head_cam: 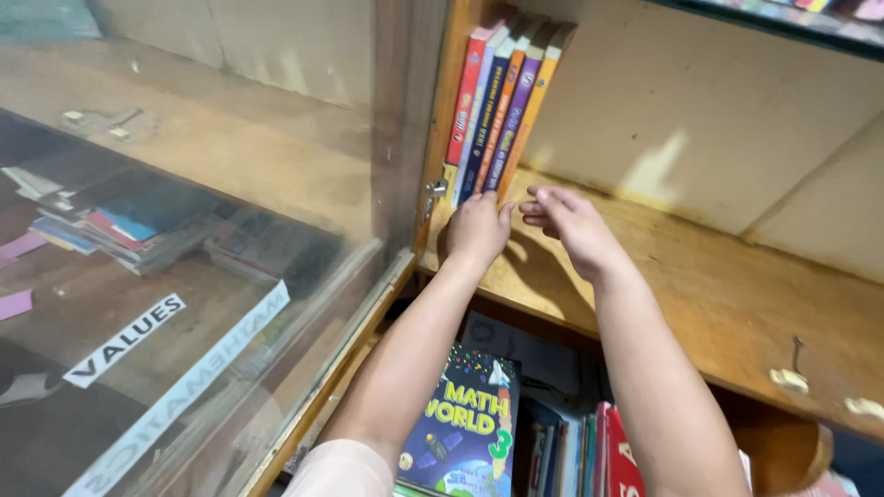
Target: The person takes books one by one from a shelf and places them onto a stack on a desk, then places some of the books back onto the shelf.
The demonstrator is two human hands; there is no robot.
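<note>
Several thin books (502, 101) with red, blue, purple and orange spines stand leaning in the left corner of a wooden shelf (727, 294). My left hand (477, 228) rests at the bottom of these books, fingers curled against their lower edges. Just to its right, my right hand (569, 224) hovers over the shelf board with fingers spread, pointing toward the books. It holds nothing. Whether the left hand grips a book or only touches it is hard to tell.
A glass cabinet door (212, 239) stands to the left, with stacked books and paper labels behind it. Below the shelf lie more books, among them a dark blue one (465, 428) and upright red ones (617, 456). A metal latch (790, 373) sits on the shelf's front edge.
</note>
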